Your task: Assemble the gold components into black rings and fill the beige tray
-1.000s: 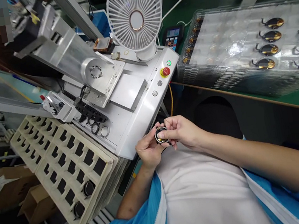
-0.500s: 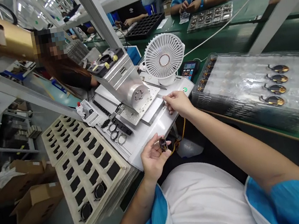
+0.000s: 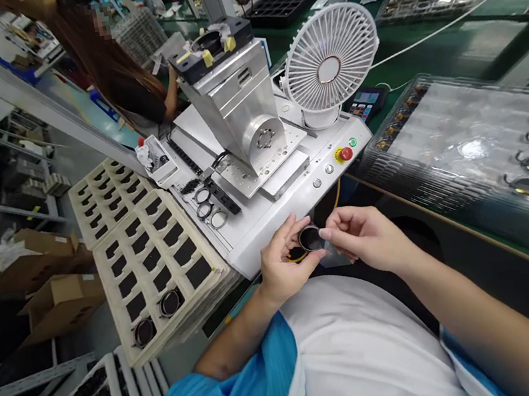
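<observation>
In front of my body, my left hand (image 3: 285, 259) grips a round watch case (image 3: 310, 238) between fingers and thumb. Its dark, disc-like face is turned up toward me. My right hand (image 3: 370, 238) is closed at the case's right edge, thumb pressed against the rim; whether a small part is also in those fingers is hidden. Beyond the hands stands a white machine base (image 3: 269, 227) carrying a metal fixture block (image 3: 250, 112). Several thin rings (image 3: 219, 220) lie on the base's left side.
To the left, a cream tray (image 3: 151, 250) with cut-outs bears two round watch cases (image 3: 170, 302). A white fan (image 3: 328, 65) and a red button (image 3: 346, 154) are on the machine. At right, clear plastic trays (image 3: 443, 148) hold several watch parts. Co-workers sit across the bench.
My right hand has come from the machine's front edge down to the watch case in my left hand. The case now shows its dark face. My view has shifted closer.
</observation>
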Tool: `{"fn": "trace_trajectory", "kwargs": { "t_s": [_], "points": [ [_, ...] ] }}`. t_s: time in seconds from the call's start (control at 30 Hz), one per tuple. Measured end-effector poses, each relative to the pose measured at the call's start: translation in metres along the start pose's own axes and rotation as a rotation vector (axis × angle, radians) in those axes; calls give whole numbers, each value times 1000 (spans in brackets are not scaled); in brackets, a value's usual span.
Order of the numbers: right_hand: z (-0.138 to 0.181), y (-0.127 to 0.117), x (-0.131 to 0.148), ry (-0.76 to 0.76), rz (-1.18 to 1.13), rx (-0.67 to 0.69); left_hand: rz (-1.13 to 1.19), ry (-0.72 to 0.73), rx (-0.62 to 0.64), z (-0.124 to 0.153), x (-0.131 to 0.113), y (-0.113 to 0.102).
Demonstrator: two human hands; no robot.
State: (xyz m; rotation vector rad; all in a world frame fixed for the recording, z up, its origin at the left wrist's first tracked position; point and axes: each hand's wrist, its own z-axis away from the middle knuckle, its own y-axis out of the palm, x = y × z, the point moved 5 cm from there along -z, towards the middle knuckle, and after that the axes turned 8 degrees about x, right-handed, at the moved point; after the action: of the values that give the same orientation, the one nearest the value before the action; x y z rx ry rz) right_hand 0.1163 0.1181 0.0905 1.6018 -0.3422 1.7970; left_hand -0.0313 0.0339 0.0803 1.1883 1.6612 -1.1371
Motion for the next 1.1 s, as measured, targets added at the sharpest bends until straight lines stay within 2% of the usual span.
{"fn": "trace_trajectory", "kwargs": {
  "t_s": [0.23,0.73,0.83,0.9,0.97,1.03,1.1],
  "points": [
    [5,1,-8,-4,70,-109,-13,10,35,-3,-3,8],
    [3,4,-12,-36,94,-138,-57,23,15,-2,-7,4],
    [0,0,-15,-78,129,-189,-54,44,4,-3,-7,4],
    [-2,1,-20,-58,88,-167,-55,59,1,-3,-6,6],
    [-1,1,-24,-20,0,-87,-60,64,26,-3,-4,10],
    [9,-12,-22,-39,-50,-92,-59,59,84,-1,0,15],
    [33,-47,-15,-125,-10,-291,-65,44,142,1,8,19]
  ]
}}
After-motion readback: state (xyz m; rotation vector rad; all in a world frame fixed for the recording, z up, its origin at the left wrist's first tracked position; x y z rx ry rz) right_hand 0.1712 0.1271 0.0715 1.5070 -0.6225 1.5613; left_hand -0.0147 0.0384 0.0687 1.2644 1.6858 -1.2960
